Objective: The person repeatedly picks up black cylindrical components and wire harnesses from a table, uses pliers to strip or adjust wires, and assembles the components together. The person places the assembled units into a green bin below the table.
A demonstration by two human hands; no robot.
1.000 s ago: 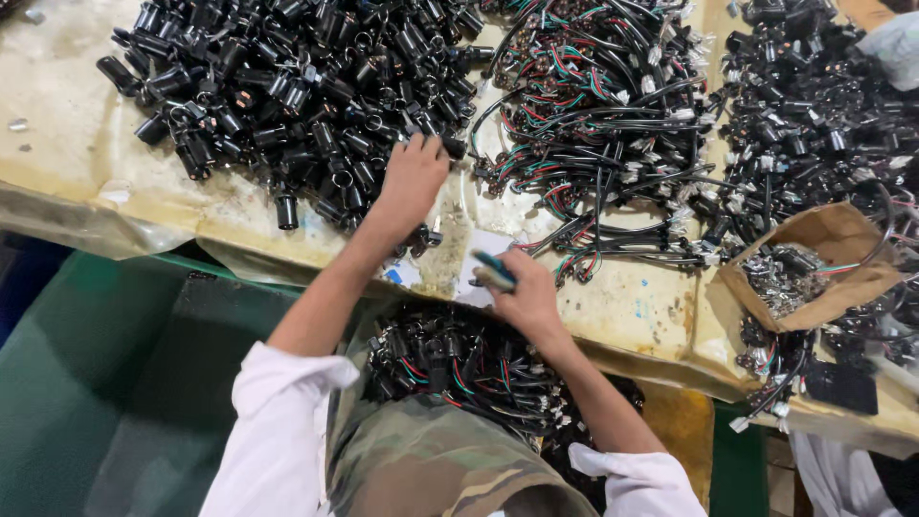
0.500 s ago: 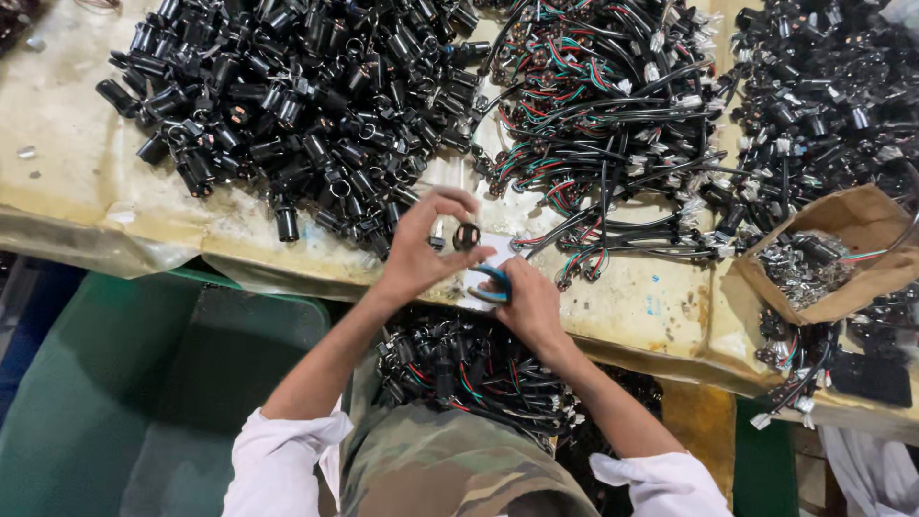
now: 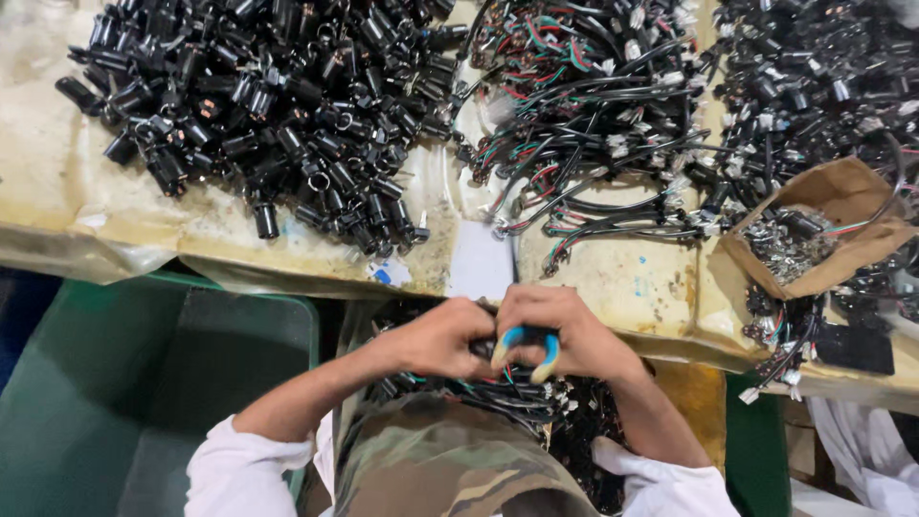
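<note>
My left hand (image 3: pixel 442 337) and my right hand (image 3: pixel 560 330) are pressed together just below the table's front edge, over my lap. The right hand grips a small hand tool with blue handles (image 3: pixel 525 348). The left hand's fingers are closed on a small black part held against the tool; the part itself is mostly hidden. Under both hands lies a bundle of black wired pieces (image 3: pixel 498 394) in my lap. A large heap of black cylindrical connectors (image 3: pixel 278 105) covers the table at the upper left.
A tangle of black cables with red, green and white wires (image 3: pixel 584 115) fills the table's middle. More wired parts (image 3: pixel 814 86) lie at the right, beside a torn brown cardboard box (image 3: pixel 828 235). A green bin (image 3: pixel 144 383) stands below the table at the left.
My left hand came off the connector heap with a small part and drew back to the right hand. Both hands have moved down from the table edge to my lap.
</note>
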